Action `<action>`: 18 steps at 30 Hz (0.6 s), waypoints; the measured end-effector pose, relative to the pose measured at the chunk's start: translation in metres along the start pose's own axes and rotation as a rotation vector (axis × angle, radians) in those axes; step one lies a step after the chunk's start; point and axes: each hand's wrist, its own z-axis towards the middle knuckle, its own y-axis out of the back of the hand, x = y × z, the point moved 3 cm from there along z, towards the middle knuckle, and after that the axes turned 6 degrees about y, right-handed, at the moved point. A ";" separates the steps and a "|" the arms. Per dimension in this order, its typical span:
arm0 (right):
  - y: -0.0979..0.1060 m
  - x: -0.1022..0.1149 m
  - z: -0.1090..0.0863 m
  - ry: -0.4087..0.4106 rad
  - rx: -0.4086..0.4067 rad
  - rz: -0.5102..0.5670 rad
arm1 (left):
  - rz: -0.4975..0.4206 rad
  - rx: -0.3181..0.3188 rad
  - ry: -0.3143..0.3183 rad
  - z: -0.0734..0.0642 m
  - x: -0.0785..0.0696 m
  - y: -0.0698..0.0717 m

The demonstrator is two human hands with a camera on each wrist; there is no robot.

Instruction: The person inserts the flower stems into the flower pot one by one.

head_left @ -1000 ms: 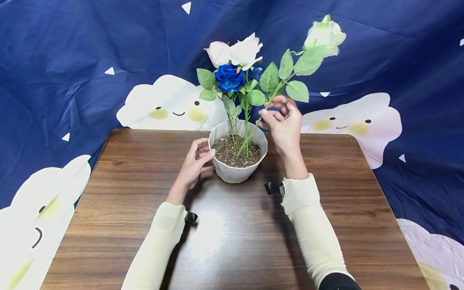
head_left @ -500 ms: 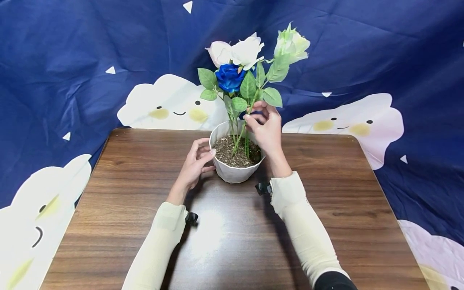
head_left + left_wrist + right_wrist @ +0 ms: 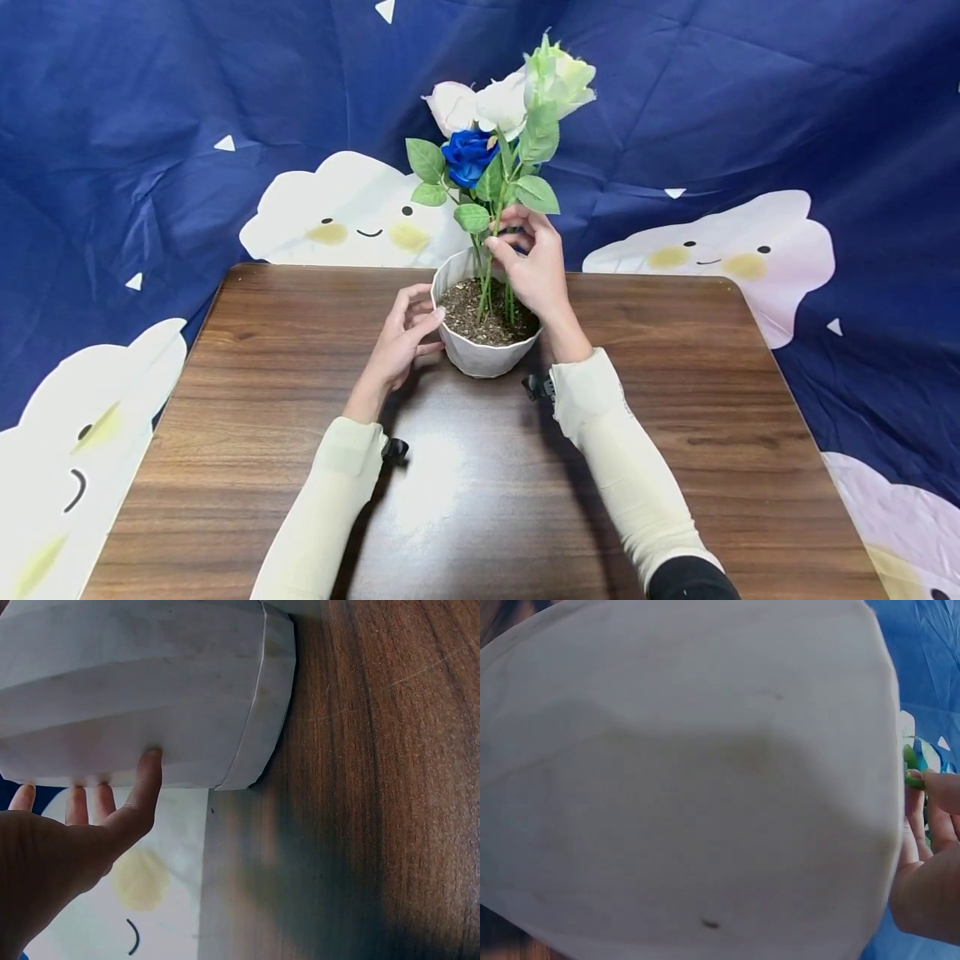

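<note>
A white faceted flowerpot (image 3: pixel 489 360) with dark soil (image 3: pixel 480 312) stands near the table's back edge. My left hand (image 3: pixel 397 342) rests its fingertips and thumb against the pot's left side; in the left wrist view, the spread fingers (image 3: pixel 142 795) touch the outer wall. Above the pot, my right hand (image 3: pixel 536 262) pinches the stem of a pale green-white rose (image 3: pixel 566 79) between thumb and fingers. Its stem slants down to the soil; whether the end is in it, I cannot tell. A blue rose (image 3: pixel 468 157), a pinkish-white rose (image 3: pixel 452 108) and a white rose (image 3: pixel 501 104) rise from the pot.
The brown wooden table (image 3: pixel 300 350) carries the pot. A dark blue cloth (image 3: pixel 187 75) printed with smiling clouds hangs behind and beside it. In the right wrist view, the pot wall hides most of the scene.
My right hand has moved left with the green-white rose, bringing its stem from a strong rightward lean to nearly upright, in front of the other flowers. The left hand and pot stay put.
</note>
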 end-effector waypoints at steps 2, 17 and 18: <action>-0.002 0.000 0.000 0.010 0.022 -0.010 | 0.003 0.000 -0.001 0.000 0.000 0.000; -0.014 -0.014 -0.006 0.005 0.173 0.016 | -0.006 0.003 -0.002 0.000 -0.001 -0.001; -0.014 -0.015 -0.006 0.006 0.176 0.020 | -0.007 0.001 -0.002 0.000 -0.001 0.000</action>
